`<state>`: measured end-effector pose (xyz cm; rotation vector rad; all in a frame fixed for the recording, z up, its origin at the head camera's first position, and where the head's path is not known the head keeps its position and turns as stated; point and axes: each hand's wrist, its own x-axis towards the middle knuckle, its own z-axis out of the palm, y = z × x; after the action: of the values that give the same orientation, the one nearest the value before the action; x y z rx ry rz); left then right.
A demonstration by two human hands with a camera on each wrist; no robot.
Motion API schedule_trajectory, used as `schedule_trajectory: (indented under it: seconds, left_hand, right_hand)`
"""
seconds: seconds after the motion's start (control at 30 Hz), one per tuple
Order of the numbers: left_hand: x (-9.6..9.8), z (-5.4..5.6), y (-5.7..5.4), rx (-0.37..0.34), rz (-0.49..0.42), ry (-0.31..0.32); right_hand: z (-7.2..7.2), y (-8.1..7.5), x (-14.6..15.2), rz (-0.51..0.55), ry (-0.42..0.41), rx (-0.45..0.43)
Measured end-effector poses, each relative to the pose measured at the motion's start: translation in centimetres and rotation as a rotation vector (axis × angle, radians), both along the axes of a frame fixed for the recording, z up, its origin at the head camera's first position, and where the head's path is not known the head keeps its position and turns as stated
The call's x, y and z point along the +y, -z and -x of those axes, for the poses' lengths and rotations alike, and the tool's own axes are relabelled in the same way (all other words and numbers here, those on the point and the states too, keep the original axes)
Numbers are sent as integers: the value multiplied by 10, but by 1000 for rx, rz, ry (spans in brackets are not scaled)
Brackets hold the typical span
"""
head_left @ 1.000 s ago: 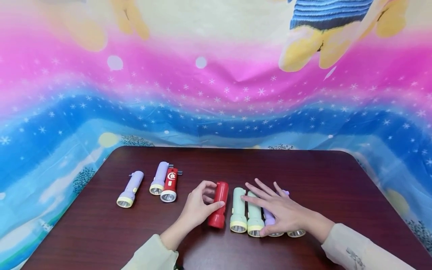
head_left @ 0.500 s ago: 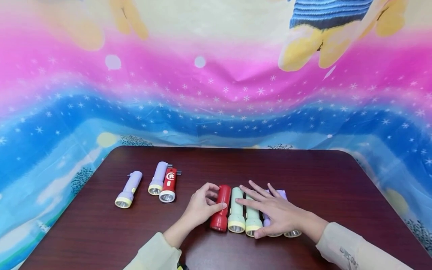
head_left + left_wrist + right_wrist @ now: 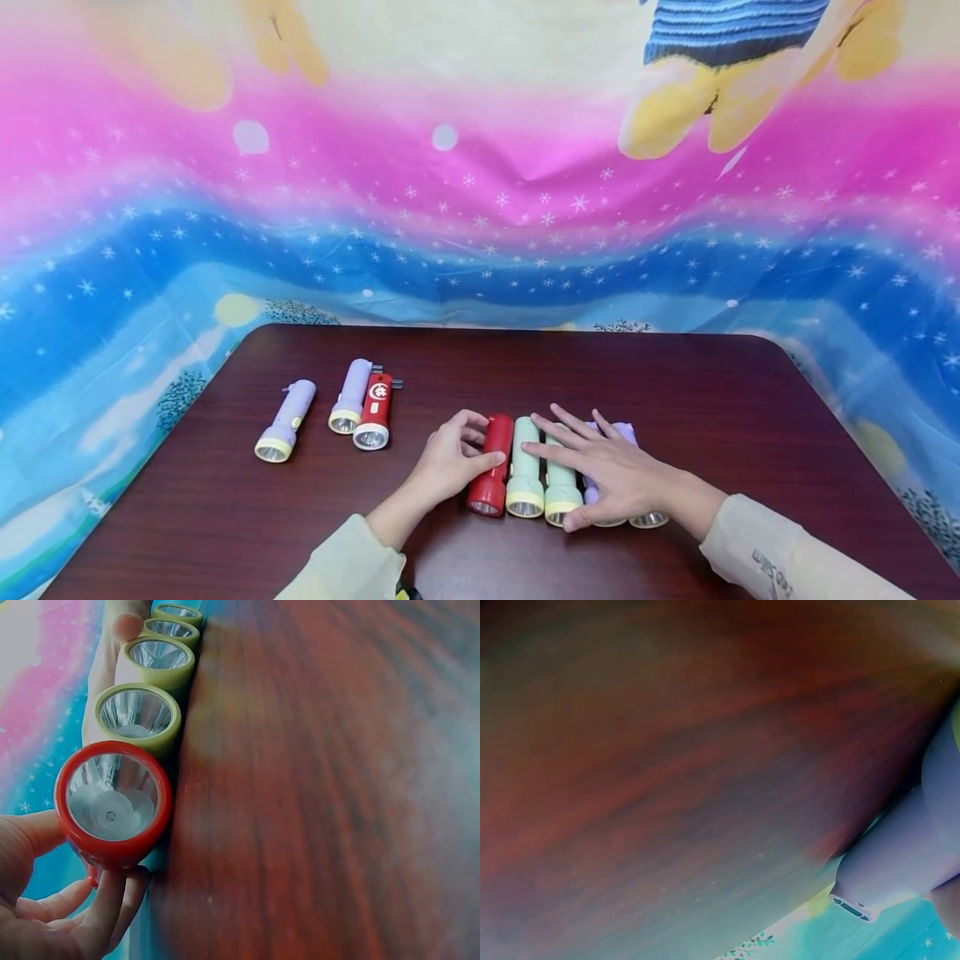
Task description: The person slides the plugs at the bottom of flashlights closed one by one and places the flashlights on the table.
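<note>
My left hand (image 3: 452, 458) grips a plain red flashlight (image 3: 492, 467), thumb on its near side and fingers round the far side. Its round lens (image 3: 112, 799) faces the left wrist camera. Directly to its right lies a pale green flashlight (image 3: 527, 467), then a second green flashlight (image 3: 561, 492). Spread flat over the right part of the row, my right hand (image 3: 615, 467) rests with straight fingers. Beneath it are purple flashlights, mostly hidden; one purple flashlight (image 3: 900, 855) shows its tail end in the right wrist view.
Away to the left lie a purple flashlight (image 3: 287, 421), another purple flashlight (image 3: 352, 396) and a red flashlight (image 3: 377, 412) with a white emblem, these last two side by side. All rest on a dark wooden table (image 3: 225, 533). A colourful printed cloth (image 3: 480, 208) hangs behind it.
My left hand has brought the red flashlight right and toward me, up against the first green one. The row under my right hand has drawn slightly closer together on the left.
</note>
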<state>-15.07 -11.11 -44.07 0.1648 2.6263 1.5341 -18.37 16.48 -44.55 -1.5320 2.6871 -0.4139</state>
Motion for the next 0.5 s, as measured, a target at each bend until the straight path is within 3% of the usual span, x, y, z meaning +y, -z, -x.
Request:
schedule_trajectory:
  seconds: [0.5]
  left_hand:
    - [1, -3, -2, 13, 21, 4]
  right_hand:
    - [0, -1, 0, -8, 9, -30]
